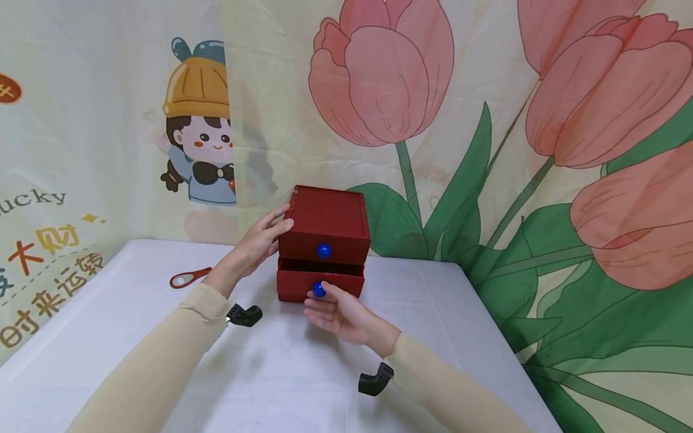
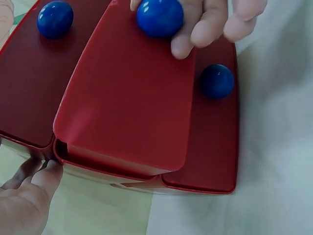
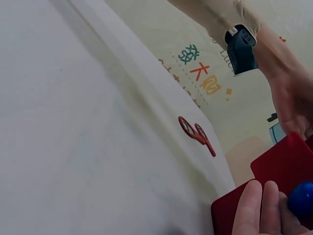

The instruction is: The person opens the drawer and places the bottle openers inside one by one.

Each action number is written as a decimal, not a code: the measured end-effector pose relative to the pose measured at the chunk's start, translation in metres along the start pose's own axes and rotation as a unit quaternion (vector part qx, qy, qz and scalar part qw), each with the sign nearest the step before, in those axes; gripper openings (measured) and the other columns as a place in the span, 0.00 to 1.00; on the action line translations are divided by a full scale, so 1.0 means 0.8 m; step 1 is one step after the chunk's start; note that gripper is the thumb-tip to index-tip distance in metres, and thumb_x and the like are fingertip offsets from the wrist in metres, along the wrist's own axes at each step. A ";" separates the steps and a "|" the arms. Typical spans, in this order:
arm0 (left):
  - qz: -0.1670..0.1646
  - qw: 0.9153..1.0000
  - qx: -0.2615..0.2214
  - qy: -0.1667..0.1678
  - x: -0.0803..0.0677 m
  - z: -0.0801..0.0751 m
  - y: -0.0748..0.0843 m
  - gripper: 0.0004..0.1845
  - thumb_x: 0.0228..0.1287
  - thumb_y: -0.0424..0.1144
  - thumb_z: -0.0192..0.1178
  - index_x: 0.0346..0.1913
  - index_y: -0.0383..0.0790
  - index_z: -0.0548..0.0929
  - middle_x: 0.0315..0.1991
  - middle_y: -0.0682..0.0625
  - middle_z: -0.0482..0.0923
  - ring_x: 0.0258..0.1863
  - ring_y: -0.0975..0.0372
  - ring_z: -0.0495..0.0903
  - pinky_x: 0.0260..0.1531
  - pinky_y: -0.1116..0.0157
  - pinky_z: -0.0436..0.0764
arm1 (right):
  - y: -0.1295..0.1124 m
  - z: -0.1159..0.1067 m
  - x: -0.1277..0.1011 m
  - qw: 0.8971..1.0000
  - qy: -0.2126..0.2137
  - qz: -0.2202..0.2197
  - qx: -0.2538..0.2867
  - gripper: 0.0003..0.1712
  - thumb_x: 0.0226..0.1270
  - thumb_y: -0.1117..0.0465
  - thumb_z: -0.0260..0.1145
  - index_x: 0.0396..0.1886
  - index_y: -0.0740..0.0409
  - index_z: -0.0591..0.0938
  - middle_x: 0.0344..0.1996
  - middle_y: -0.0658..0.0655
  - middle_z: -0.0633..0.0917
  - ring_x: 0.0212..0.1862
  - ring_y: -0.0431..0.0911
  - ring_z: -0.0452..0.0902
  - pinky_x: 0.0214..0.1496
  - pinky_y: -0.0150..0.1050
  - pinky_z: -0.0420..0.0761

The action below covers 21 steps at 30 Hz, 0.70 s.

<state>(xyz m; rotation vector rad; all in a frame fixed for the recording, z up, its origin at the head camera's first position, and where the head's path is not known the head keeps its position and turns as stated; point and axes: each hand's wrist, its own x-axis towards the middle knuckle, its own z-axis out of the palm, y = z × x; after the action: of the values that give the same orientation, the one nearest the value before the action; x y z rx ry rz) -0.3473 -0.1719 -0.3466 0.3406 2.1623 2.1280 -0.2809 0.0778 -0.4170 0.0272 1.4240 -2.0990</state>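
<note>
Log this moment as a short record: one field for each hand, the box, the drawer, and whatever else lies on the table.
left hand: straight fingers rest against the left side of the box
right hand: fingers curl round the blue knob of the lower drawer
box: red, upright near the table's far edge, two drawers seen from the head view
lower drawer: pulled partly out
upper drawer: pushed in, blue knob untouched
scissors: red handles, on the table left of the box, apart from both hands

Red drawer box (image 1: 325,240): smooth plastic with a soft sheen; its blue knobs (image 1: 323,251) are glossy. Desk (image 1: 135,337): covered in matt white cloth, faintly creased.
</note>
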 end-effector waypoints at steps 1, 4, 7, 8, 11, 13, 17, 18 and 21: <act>0.000 1.000 -0.001 -0.001 0.000 0.000 0.000 0.39 0.81 0.55 0.56 0.87 0.59 0.52 0.85 0.42 0.51 0.82 0.46 0.58 0.82 0.44 0.54 | -0.001 0.000 0.003 1.000 0.002 -0.001 -0.001 0.33 0.84 0.43 0.59 0.70 0.66 0.77 0.65 0.67 0.83 0.73 0.63 0.74 0.70 0.47 0.79; 0.001 1.000 -0.007 -0.002 0.000 0.000 -0.001 0.40 0.81 0.55 0.56 0.87 0.59 0.52 0.85 0.42 0.52 0.82 0.46 0.59 0.82 0.45 0.55 | -0.005 0.000 0.012 1.000 0.010 -0.006 0.001 0.33 0.84 0.44 0.58 0.70 0.66 0.77 0.65 0.67 0.83 0.73 0.63 0.75 0.71 0.48 0.78; 0.002 1.000 -0.008 -0.001 0.000 0.001 0.000 0.40 0.81 0.55 0.57 0.87 0.59 0.53 0.85 0.42 0.52 0.82 0.46 0.59 0.82 0.45 0.55 | -0.008 0.000 0.020 1.000 0.015 -0.009 0.007 0.33 0.84 0.44 0.58 0.71 0.67 0.76 0.64 0.66 0.83 0.73 0.63 0.75 0.72 0.48 0.77; 0.003 1.000 -0.009 -0.002 0.000 0.001 0.000 0.40 0.81 0.55 0.57 0.87 0.59 0.53 0.85 0.42 0.52 0.82 0.46 0.60 0.82 0.45 0.55 | -0.008 0.000 0.021 1.000 0.016 -0.009 0.008 0.33 0.84 0.44 0.58 0.71 0.67 0.76 0.64 0.66 0.84 0.72 0.63 0.75 0.72 0.47 0.77; 0.005 1.000 -0.010 -0.003 0.000 0.001 0.001 0.40 0.81 0.55 0.57 0.87 0.58 0.52 0.85 0.42 0.53 0.81 0.47 0.60 0.82 0.46 0.56 | -0.010 -0.001 0.026 1.000 0.015 -0.011 0.009 0.33 0.85 0.45 0.58 0.71 0.68 0.75 0.65 0.66 0.83 0.73 0.62 0.74 0.72 0.47 0.77; 0.007 1.000 -0.011 -0.004 -0.001 0.001 0.001 0.40 0.81 0.55 0.57 0.87 0.58 0.52 0.84 0.42 0.53 0.81 0.47 0.61 0.82 0.47 0.56 | -0.010 -0.002 0.028 1.000 0.014 -0.013 0.007 0.33 0.85 0.45 0.58 0.71 0.68 0.75 0.65 0.66 0.83 0.73 0.62 0.75 0.72 0.47 0.77; 0.010 1.000 -0.014 -0.005 -0.001 0.000 0.000 0.40 0.82 0.55 0.56 0.87 0.57 0.52 0.84 0.42 0.54 0.81 0.48 0.62 0.82 0.48 0.57 | -0.011 -0.003 0.031 1.000 0.014 -0.015 0.007 0.33 0.85 0.45 0.58 0.71 0.69 0.76 0.63 0.66 0.84 0.72 0.61 0.77 0.72 0.47 0.78; 0.010 1.000 -0.013 -0.006 -0.001 0.000 0.000 0.40 0.81 0.55 0.56 0.87 0.57 0.52 0.84 0.42 0.54 0.81 0.48 0.62 0.82 0.48 0.56 | -0.012 -0.003 0.032 1.000 0.015 -0.014 0.008 0.33 0.85 0.45 0.58 0.71 0.68 0.76 0.63 0.66 0.84 0.71 0.61 0.77 0.71 0.47 0.78; 0.008 1.000 -0.016 -0.004 -0.001 -0.001 -0.001 0.39 0.82 0.54 0.56 0.87 0.57 0.52 0.84 0.42 0.55 0.81 0.48 0.62 0.82 0.48 0.57 | -0.012 -0.003 0.033 1.000 0.015 -0.014 0.010 0.33 0.85 0.45 0.58 0.71 0.69 0.76 0.62 0.65 0.85 0.72 0.62 0.76 0.71 0.47 0.78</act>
<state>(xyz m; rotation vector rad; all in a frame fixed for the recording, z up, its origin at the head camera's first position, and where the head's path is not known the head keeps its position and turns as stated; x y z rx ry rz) -0.3471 -0.1726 -0.3472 0.3646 2.1259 2.1630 -0.3082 0.0701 -0.4188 0.0479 1.4297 -2.1435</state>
